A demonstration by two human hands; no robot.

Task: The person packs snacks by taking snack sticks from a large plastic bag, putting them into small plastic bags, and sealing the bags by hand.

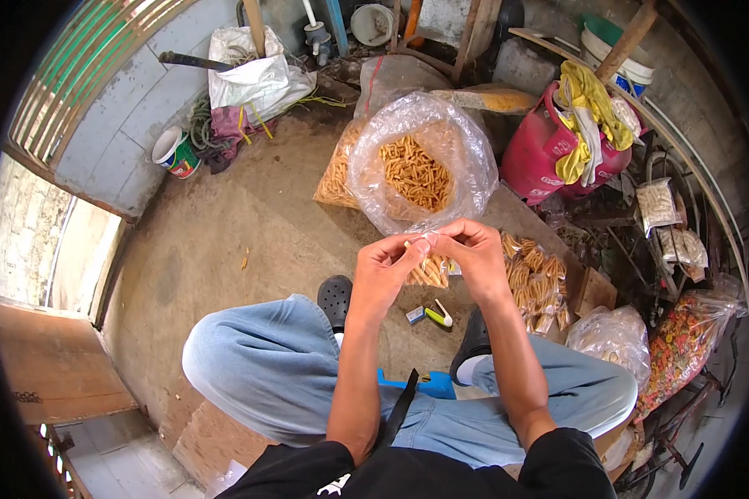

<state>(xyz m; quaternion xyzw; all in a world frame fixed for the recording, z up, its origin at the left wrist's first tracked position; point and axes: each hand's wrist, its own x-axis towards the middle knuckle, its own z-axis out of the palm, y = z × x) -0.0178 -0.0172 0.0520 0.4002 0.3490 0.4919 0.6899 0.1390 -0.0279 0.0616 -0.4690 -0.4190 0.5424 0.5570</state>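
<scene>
Both my hands meet at the top of a small clear plastic bag of stick snacks (429,273), in front of my knees. My left hand (384,270) pinches the bag's upper edge between thumb and fingers. From the other side my right hand (472,256) pinches the same edge, thumbs nearly touching. Just beyond them stands a large open clear plastic sack (374,179) with loose brown stick snacks (420,175) inside. Filled small snack bags (537,279) lie in a pile to the right. On the floor below my hands are a green-handled stapler (439,313) and a small box (415,315).
Pink gas cylinders (531,154) draped with a yellow cloth (587,108) stand at the right. A bag of colourful snacks (686,341) leans nearer me. A white bucket (176,153) and white sack (262,79) sit by the left wall. A blue plastic piece (435,385) lies between my legs.
</scene>
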